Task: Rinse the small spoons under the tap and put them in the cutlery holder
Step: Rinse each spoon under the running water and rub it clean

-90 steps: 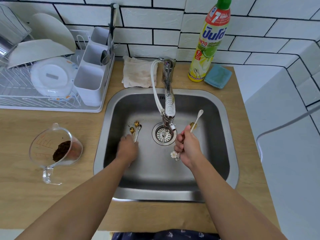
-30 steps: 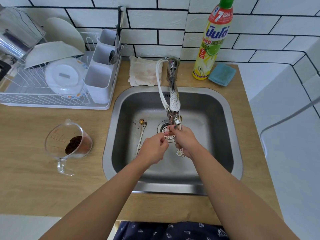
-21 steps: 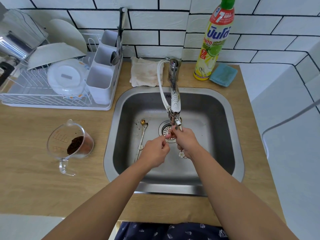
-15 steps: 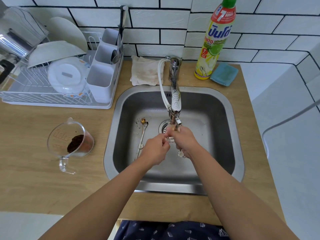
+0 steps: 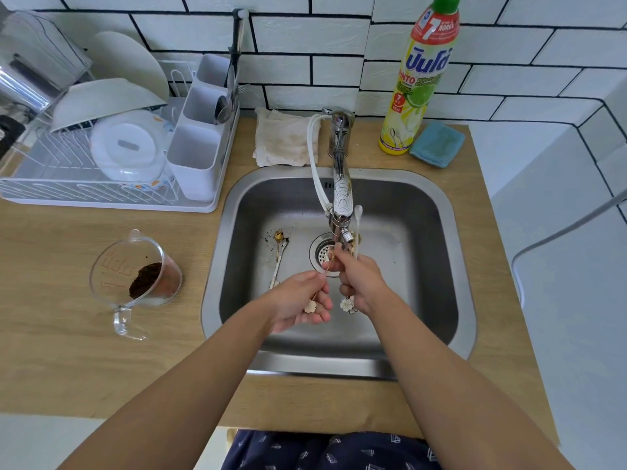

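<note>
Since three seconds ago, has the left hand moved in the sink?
Yes. The left hand has gone right, from beside the dirty spoons to just before the drain, and now holds a spoon under the tap.

Home kitchen: steel sink [image 5: 454,266] set in a wood-look countertop [image 5: 84,351], chrome tap [image 5: 341,184] at its far edge, white brick tiles with dark grout [image 5: 305,39] on the far wall. Far left a white dish rack [image 5: 68,195] with bowls and plates plus a cutlery holder [image 5: 196,157]; far right a dish soap bottle [image 5: 417,83] and a blue sponge [image 5: 437,144], folded cloth [image 5: 285,137] left of the tap. Measuring cup with brown powder [image 5: 135,283] on the counter, left.
</note>
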A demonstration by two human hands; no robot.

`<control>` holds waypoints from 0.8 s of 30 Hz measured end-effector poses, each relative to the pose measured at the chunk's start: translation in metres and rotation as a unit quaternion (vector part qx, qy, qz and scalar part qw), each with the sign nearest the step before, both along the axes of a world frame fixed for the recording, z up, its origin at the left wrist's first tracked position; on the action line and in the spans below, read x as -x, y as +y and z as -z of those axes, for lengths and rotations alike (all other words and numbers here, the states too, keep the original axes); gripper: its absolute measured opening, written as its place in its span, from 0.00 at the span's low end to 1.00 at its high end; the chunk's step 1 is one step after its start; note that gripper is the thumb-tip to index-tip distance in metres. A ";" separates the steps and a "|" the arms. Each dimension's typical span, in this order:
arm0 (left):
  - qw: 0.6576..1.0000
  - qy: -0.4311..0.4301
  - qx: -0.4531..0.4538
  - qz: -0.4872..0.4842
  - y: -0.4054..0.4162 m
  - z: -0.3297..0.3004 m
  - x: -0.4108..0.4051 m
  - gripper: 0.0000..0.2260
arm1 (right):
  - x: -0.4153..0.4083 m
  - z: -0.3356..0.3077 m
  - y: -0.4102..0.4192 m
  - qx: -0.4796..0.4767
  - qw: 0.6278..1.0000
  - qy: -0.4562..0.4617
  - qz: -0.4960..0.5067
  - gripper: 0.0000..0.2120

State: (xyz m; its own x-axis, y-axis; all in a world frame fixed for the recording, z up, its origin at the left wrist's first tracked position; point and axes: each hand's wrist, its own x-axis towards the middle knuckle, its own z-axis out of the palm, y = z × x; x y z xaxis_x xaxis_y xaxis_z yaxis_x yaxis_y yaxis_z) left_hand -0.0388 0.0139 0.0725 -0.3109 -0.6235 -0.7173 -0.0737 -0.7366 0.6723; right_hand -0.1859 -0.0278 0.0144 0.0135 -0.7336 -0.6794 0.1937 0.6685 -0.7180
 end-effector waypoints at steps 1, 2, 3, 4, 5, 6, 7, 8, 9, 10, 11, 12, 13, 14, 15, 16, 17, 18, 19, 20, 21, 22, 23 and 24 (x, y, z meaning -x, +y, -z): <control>1.000 -0.016 0.014 0.009 0.000 0.000 0.000 0.12 | -0.001 0.001 0.003 0.018 1.000 0.011 -0.023 0.10; 0.999 -0.033 0.029 0.015 0.001 -0.001 0.000 0.12 | -0.002 0.003 0.007 0.041 0.997 0.021 -0.055 0.10; 0.997 -0.050 0.047 0.022 0.001 -0.001 0.001 0.13 | -0.002 0.002 0.010 0.062 0.994 0.031 -0.080 0.11; 0.995 -0.065 0.066 0.030 0.002 -0.001 0.002 0.13 | -0.002 0.001 0.010 0.075 0.993 0.044 -0.085 0.12; 0.993 -0.077 0.083 0.038 0.003 -0.001 0.003 0.13 | -0.001 -0.002 0.008 0.079 0.993 0.057 -0.070 0.11; 0.991 -0.085 0.097 0.044 0.005 0.000 0.004 0.12 | 0.001 -0.003 0.004 0.080 0.994 0.066 -0.038 0.09; 0.989 -0.090 0.107 0.050 0.006 0.001 0.005 0.12 | 0.003 -0.005 0.000 0.078 0.995 0.068 -0.006 0.07; 0.987 -0.095 0.114 0.055 0.007 0.002 0.005 0.12 | 0.006 -0.005 -0.004 0.077 0.995 0.068 0.016 0.06; 0.986 -0.099 0.120 0.056 0.006 0.002 0.004 0.12 | 0.007 -0.007 -0.005 0.079 0.994 0.071 0.012 0.05; 0.985 -0.104 0.125 0.055 0.006 0.003 0.004 0.13 | 0.008 -0.005 -0.006 0.092 0.993 0.079 -0.012 0.05; 0.984 -0.110 0.128 0.053 0.005 0.004 0.003 0.13 | 0.006 -0.006 -0.004 0.104 0.990 0.084 -0.043 0.05; 0.983 -0.116 0.130 0.051 0.004 0.005 0.003 0.14 | 0.005 -0.004 -0.002 0.118 0.986 0.087 -0.077 0.06; 0.983 -0.121 0.131 0.050 0.004 0.006 0.002 0.15 | 0.003 -0.005 0.000 0.125 0.983 0.092 -0.103 0.06; 0.983 -0.120 0.131 0.049 0.004 0.007 0.002 0.15 | 0.004 -0.004 -0.001 0.127 0.981 0.099 -0.111 0.04; 0.983 -0.116 0.132 0.047 0.006 0.008 0.001 0.15 | 0.005 -0.007 -0.004 0.117 0.984 0.094 -0.095 0.02; 0.984 -0.110 0.134 0.048 0.007 0.009 0.001 0.15 | 0.007 -0.006 -0.008 0.099 0.989 0.085 -0.063 0.06; 0.983 -0.107 0.136 0.051 0.007 0.009 0.001 0.14 | 0.008 -0.006 -0.010 0.077 0.995 0.062 -0.026 0.09; 0.983 -0.108 0.139 0.054 0.006 0.010 0.000 0.14 | 0.009 -0.005 -0.012 0.065 0.997 0.041 -0.001 0.10; 0.982 -0.111 0.139 0.055 0.005 0.010 -0.001 0.14 | 0.007 -0.005 -0.011 0.062 0.998 0.032 -0.002 0.09; 0.982 -0.115 0.136 0.055 0.003 0.011 -0.003 0.14 | 0.005 -0.004 -0.008 0.073 0.996 0.038 -0.025 0.07; 0.982 -0.120 0.133 0.053 0.002 0.011 -0.005 0.14 | 0.003 -0.004 -0.004 0.088 0.993 0.057 -0.062 0.04; 0.983 -0.123 0.129 0.051 0.002 0.011 -0.006 0.15 | 0.001 -0.002 0.000 0.104 0.987 0.075 -0.098 0.05; 0.984 -0.120 0.123 0.049 0.002 0.011 -0.007 0.15 | 0.000 -0.002 0.003 0.114 0.982 0.087 -0.121 0.07; 0.987 -0.109 0.112 0.046 0.003 0.011 -0.008 0.15 | 0.000 -0.001 0.004 0.113 0.983 0.087 -0.117 0.06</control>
State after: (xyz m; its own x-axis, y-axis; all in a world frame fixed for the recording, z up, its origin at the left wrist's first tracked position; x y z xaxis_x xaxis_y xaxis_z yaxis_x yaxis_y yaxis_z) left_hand -0.0311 0.0166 0.0615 -0.2270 -0.7507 -0.6204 -0.2933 -0.5548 0.7786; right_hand -0.1861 -0.0241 0.0155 0.0977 -0.8566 -0.5067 -0.0852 0.5001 -0.8618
